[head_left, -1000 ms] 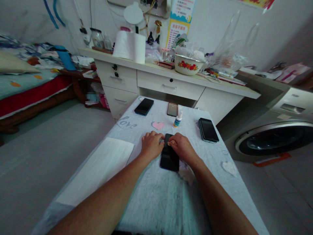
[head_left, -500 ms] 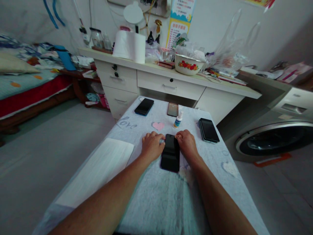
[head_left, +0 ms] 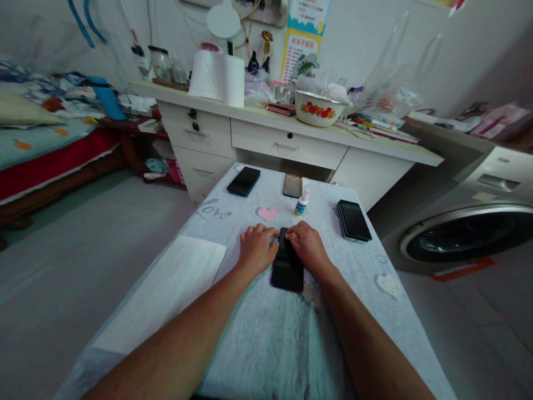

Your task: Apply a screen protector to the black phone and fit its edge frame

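A black phone [head_left: 286, 270] lies face up in the middle of the cloth-covered table [head_left: 266, 333]. My left hand [head_left: 257, 249] rests curled against the phone's left edge, fingers closed beside it. My right hand [head_left: 305, 246] lies over the phone's upper right part, with its fingertips pinched on the screen near the top; what they pinch is too small to make out. Just beyond the hands stand a small white bottle with a blue cap [head_left: 301, 203] and a pink heart [head_left: 267, 213] printed on the cloth.
Three more phones lie at the table's far end: one left [head_left: 244, 181], one centre [head_left: 293, 185], one right [head_left: 353, 220]. A white sheet [head_left: 175, 286] lies at the left. Beyond are a cluttered desk [head_left: 287, 141], a bed [head_left: 45, 150] and a washing machine [head_left: 466, 233].
My right hand slid leftward across the top of the phone's screen, after having moved right half a second before. The left hand stayed in place.
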Demonstrator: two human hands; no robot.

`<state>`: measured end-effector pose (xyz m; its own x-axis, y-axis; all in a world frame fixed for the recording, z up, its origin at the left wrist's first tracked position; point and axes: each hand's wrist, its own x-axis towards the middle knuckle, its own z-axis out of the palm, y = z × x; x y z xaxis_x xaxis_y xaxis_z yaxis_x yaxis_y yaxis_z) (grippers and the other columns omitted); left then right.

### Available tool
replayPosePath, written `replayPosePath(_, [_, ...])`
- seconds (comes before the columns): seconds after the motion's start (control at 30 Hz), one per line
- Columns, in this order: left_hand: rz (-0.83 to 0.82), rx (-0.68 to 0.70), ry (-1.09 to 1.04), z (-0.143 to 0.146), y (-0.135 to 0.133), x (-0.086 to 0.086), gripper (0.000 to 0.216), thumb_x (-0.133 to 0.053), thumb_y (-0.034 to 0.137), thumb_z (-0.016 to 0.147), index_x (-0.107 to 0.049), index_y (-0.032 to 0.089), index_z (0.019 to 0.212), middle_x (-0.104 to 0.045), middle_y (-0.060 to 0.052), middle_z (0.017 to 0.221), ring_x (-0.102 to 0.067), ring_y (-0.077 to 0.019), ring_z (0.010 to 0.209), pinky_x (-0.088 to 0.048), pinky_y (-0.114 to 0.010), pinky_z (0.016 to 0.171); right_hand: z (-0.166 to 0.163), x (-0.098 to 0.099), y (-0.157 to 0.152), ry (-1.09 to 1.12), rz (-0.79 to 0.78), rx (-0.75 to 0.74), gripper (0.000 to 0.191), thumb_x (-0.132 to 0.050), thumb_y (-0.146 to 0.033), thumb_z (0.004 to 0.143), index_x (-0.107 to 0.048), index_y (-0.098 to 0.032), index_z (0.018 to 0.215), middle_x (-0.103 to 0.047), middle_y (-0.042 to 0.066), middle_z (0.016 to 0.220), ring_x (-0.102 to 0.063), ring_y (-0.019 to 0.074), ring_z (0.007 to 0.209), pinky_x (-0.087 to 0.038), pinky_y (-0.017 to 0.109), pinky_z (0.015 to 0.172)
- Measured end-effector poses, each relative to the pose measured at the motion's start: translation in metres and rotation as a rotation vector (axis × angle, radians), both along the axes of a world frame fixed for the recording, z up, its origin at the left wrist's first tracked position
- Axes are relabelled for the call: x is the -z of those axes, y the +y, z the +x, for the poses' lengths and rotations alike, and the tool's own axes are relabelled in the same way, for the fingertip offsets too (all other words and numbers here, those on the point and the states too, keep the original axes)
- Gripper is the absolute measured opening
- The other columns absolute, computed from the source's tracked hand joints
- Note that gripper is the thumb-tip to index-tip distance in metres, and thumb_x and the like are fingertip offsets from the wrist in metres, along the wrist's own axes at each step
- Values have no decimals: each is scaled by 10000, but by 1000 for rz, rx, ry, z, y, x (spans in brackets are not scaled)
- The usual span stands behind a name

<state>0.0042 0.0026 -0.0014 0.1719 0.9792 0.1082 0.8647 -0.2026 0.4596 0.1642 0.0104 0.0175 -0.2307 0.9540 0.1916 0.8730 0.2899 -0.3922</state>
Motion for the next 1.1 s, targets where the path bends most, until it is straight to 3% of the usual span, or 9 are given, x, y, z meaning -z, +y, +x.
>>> replayPosePath(0.53, [2, 1, -21, 0, -1, -2, 217, -566, 290, 833, -654, 312, 1030, -613, -25, 1081, -491, -244, 1063, -336, -376, 866, 9, -27, -40, 15, -248, -318, 184, -527, -58, 808, -679, -158, 785, -581, 16, 802, -520, 110, 707, -361, 219, 680])
replayPosePath(1.1, [10, 2, -10, 0, -2, -2, 225, -553, 297, 838, -652, 318, 1040, -612, -28, 1077, -491, -253, 1060, -335, -384, 870, 20, 2, -9, 79, 16, 113, 170, -527, -162, 886, -697, -162, 891, -595, 39, 874, -549, 131, 787, -377, 235, 736])
